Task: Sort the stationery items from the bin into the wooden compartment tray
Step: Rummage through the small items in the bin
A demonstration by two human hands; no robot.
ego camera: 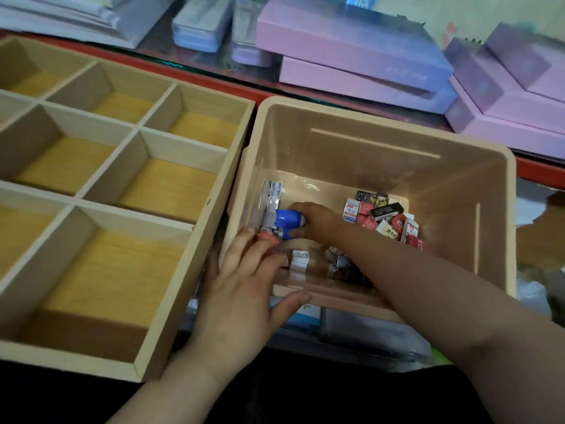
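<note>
A beige plastic bin [385, 133] stands to the right of the wooden compartment tray [214, 191], whose compartments hold nothing. Inside the bin my right hand [315, 220] grips a blue stationery item [287, 223] near the left wall. Grey-white small boxes [272, 200] lie beside it. A heap of red, white and black erasers [382, 217] sits at the bin's right side, and metal clips [339, 264] lie near the front. My left hand [244, 286] holds the bin's front left corner, fingers over the rim, thumb along the front edge.
Pink and purple flat boxes [360, 56] and pencil cases [201, 24] are stacked behind the bin. White paper stacks [76, 16] lie at the back left. More packaged goods [351, 328] lie under the bin's front edge.
</note>
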